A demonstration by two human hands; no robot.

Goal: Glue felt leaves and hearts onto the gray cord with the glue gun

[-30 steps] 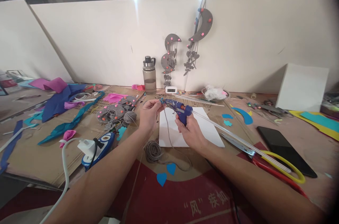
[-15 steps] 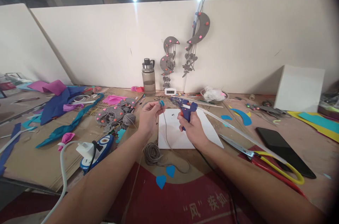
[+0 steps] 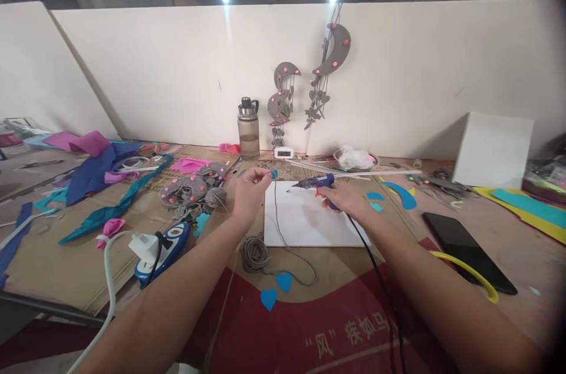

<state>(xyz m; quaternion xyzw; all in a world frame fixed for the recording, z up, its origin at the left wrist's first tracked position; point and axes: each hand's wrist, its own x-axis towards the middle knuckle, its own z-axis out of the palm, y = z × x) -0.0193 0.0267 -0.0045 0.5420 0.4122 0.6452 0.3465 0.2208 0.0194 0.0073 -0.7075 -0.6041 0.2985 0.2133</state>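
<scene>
Between the fingertips of my left hand (image 3: 252, 192) is a small blue felt piece (image 3: 275, 174), its exact shape too small to make out. Grey yarn (image 3: 277, 209) hangs from it, running down over a white board (image 3: 305, 226) to a yarn coil (image 3: 255, 254). My right hand (image 3: 342, 197) is closed round the handle of a blue hot glue gun (image 3: 315, 181). The gun's nozzle points left, apart from the felt piece, and its glue stick extends to the right. Two blue felt hearts (image 3: 269, 299) lie in front of the coil.
Left are a power strip (image 3: 165, 250), felt strips (image 3: 115, 215) and a grey dotted felt bundle (image 3: 194, 188). A bottle (image 3: 249, 129) stands behind. Grey moon hangings (image 3: 338, 49) are on the white partition. At right lie a black phone (image 3: 469, 253) and yellow-handled scissors (image 3: 469, 271), partly hidden.
My right hand has drawn the glue gun right and slightly down, away from the felt piece; the gun now lies more level. My left hand has barely moved.
</scene>
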